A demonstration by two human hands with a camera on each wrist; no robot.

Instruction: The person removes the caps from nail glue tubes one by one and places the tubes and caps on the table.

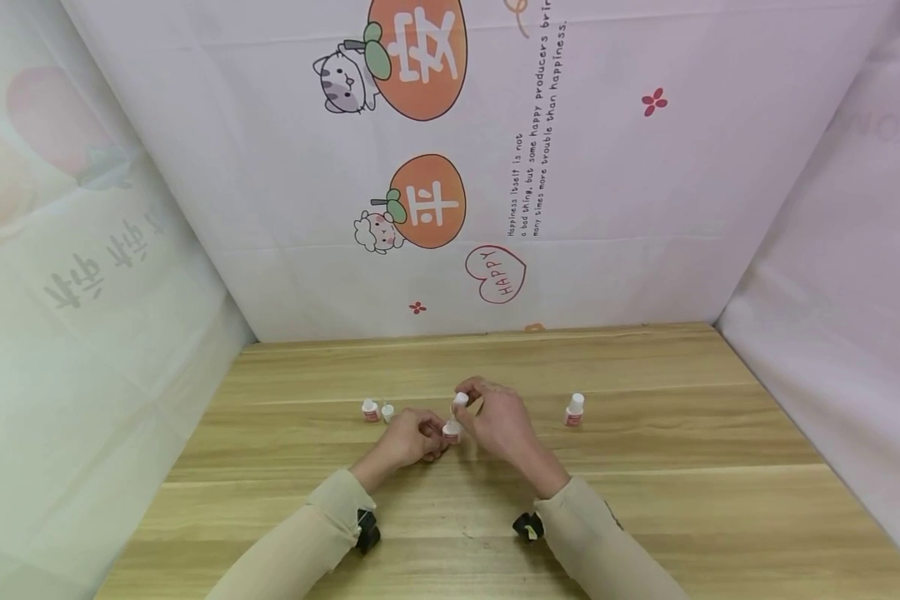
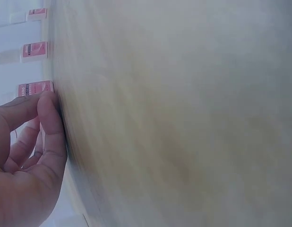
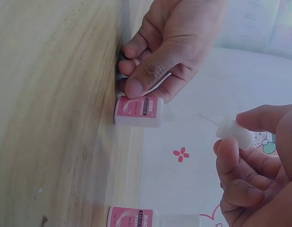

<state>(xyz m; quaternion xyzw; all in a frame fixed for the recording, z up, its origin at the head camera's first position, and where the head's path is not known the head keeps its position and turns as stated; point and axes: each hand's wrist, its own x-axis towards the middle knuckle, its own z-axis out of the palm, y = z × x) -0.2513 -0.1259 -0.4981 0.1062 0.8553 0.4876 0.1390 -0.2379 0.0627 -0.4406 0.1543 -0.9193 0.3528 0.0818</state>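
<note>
My left hand (image 1: pixel 412 437) pinches a small nail glue bottle (image 3: pixel 139 112) with a pink label, which stands upright on the table with its cap off. In the right wrist view, my left thumb lies against the label. My right hand (image 1: pixel 498 421) holds the white brush cap (image 3: pixel 235 133) between thumb and fingers. Its thin brush points toward the bottle's neck, a short gap away from it. In the left wrist view, the held bottle (image 2: pixel 36 88) is partly covered by my left fingers.
Left of my hands stand another pink-labelled bottle (image 1: pixel 370 411) and a small white cap (image 1: pixel 387 412). A capped bottle (image 1: pixel 573 410) stands to the right. In the left wrist view, two capped bottles (image 2: pixel 35 49) line up beyond the held one. Printed cloth (image 1: pixel 600 208) walls the wooden table (image 1: pixel 645 517).
</note>
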